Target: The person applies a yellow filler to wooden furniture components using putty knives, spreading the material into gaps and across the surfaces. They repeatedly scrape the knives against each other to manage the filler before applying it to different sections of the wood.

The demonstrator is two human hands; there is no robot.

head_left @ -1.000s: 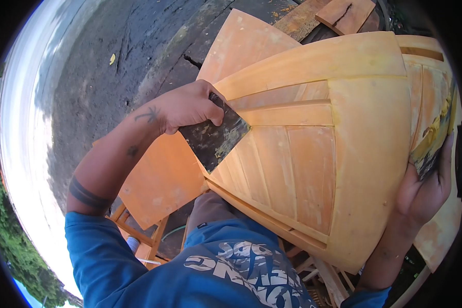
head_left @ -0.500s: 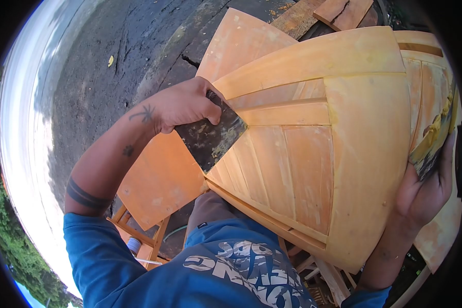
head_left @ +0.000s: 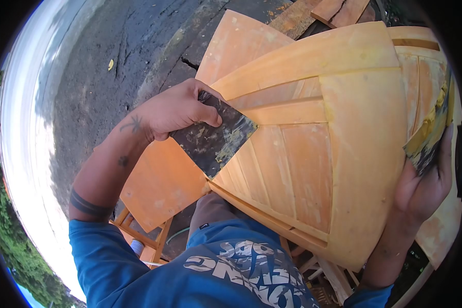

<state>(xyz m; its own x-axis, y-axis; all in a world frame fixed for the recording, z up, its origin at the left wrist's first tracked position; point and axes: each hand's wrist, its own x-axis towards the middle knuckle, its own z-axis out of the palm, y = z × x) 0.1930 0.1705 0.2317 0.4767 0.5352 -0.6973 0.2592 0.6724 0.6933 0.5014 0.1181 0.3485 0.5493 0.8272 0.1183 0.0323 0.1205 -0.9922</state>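
Left hand held a dark, paste-smeared putty scraper, grip pinched tight on its top edge at 10 o'clock; blade corner lay against the orange wooden door filling frame centre. Right hand at 3 o'clock clasped a second scraper loaded with yellow filler, at the door's right edge. Another orange panel sat below at 8 o'clock; asphalt beyond.

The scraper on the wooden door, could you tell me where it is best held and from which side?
Grip the scraper at its upper back edge, coming from the left, as the left hand does. Its flat blade slants down onto the door, so that edge stays clear of the wood.
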